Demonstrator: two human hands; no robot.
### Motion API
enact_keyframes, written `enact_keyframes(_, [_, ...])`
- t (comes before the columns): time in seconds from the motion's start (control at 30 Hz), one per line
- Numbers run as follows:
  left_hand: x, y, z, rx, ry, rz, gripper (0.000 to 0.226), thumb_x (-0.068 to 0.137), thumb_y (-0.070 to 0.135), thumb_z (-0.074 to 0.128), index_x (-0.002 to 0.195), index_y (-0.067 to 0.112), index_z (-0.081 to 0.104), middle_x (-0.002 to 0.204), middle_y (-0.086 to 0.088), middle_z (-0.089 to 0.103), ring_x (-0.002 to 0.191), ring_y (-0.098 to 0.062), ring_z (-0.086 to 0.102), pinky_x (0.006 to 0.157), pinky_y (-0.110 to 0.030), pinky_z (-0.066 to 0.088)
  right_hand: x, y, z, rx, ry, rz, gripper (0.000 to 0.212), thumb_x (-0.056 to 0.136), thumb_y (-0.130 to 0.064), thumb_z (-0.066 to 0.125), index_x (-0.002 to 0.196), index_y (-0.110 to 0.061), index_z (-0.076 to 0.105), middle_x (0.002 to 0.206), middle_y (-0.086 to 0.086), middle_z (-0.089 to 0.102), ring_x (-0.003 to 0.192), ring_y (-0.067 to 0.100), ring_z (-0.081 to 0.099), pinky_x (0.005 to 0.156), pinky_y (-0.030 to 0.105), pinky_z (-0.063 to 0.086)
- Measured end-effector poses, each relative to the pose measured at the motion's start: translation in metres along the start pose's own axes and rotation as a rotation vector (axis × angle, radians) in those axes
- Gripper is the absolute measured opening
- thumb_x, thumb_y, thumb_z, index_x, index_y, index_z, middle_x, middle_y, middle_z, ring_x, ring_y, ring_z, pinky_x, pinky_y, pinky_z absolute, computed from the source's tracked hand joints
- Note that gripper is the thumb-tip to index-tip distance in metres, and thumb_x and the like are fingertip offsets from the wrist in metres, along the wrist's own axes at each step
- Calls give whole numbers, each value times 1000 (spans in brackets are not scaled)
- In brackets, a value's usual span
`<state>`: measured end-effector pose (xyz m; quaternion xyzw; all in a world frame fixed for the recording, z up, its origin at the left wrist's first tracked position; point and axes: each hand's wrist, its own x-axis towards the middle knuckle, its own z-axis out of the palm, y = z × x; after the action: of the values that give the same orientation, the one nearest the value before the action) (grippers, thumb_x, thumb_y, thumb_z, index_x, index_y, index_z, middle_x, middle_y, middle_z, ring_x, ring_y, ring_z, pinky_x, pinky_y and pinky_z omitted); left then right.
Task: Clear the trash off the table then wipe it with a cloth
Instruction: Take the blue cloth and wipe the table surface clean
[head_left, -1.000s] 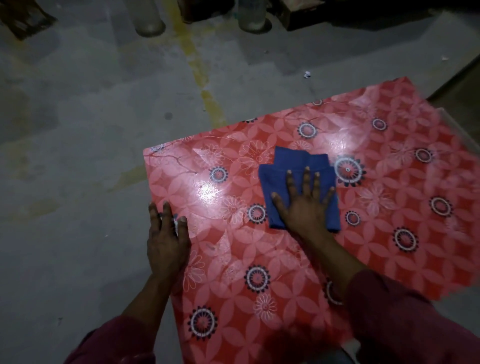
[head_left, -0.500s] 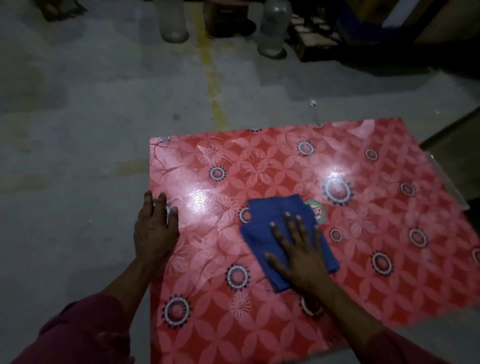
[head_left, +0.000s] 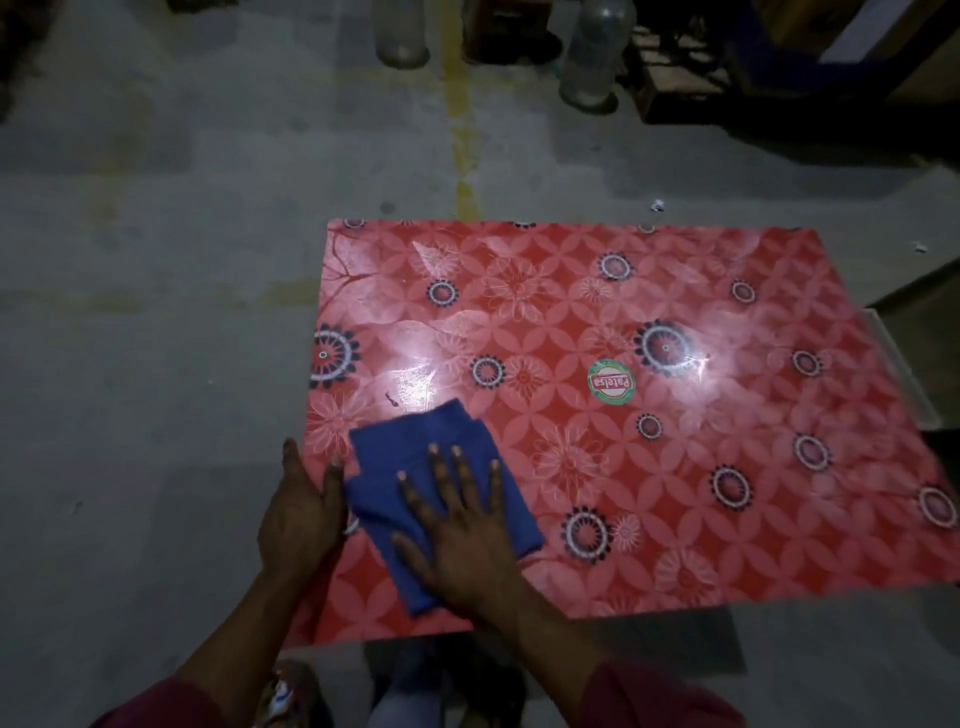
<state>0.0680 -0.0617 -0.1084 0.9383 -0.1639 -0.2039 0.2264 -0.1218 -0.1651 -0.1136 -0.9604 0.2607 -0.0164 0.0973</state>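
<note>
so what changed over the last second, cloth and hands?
The right hand, flat on the blue cloth, swept it from mid-table toward the near left corner, beside the left hand. That uncovered the round green sticker. Nothing was gripped or released. The left hand stays on the left edge of the red table.

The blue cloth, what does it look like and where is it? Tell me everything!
The blue cloth looks soft, like a towel. It is folded over and rumpled, lying flat near the left edge of the red flowery table. The right hand presses on it with fingers spread. The left hand at the table's edge meets its left side.
</note>
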Motion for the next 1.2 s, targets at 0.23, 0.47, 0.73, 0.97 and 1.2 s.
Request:
enact_keyframes(0.23, [-25, -1, -2, -45, 78, 31, 57, 104, 53, 38, 148, 18, 34, 110, -29, 68, 98, -48, 66, 82, -47, 51, -90, 119, -19, -158, -28, 351, 74, 96, -73, 31, 160, -37, 22, 171, 8, 11, 157, 35, 12, 119, 70, 12])
enact_keyframes(0.47, [-18, -18, -2, -316, 170, 52, 36, 107, 39, 37, 93, 14, 60, 86, -12, 65, 87, -36, 63, 71, -35, 38, -92, 79, -7, -71, 70, 707, 75, 96, -68, 32, 160, -29, 28, 169, 14, 18, 156, 39, 17, 116, 74, 14])
enact_keyframes(0.73, [-53, -50, -20, -1171, -33, -532, 56, 109, 46, 33, 93, 6, 68, 56, 1, 72, 49, -15, 62, 41, -17, 46, -70, -59, 13, 40, -18, -59, 67, 100, -63, 38, 160, -36, 25, 170, 9, 15, 157, 37, 11, 116, 74, 19])
enact_keyframes(0.97, [-61, -86, -25, -1382, -142, -666, 94, 91, 81, 23, 128, 4, 62, 108, -14, 75, 92, -34, 72, 94, -49, 54, 6, -45, 19, 11, -86, -525, 73, 96, -75, 37, 159, -41, 23, 171, 3, 14, 159, 30, 8, 120, 70, 10])
enact_keyframes(1.2, [-17, -61, -44, -1188, -254, -671, 80, 94, 78, 25, 126, 15, 62, 109, -10, 73, 89, -28, 69, 73, -34, 50, 121, -3, 1, -127, -129, -268, 74, 97, -76, 28, 161, -43, 10, 172, 1, 1, 159, 28, -4, 118, 70, 9])
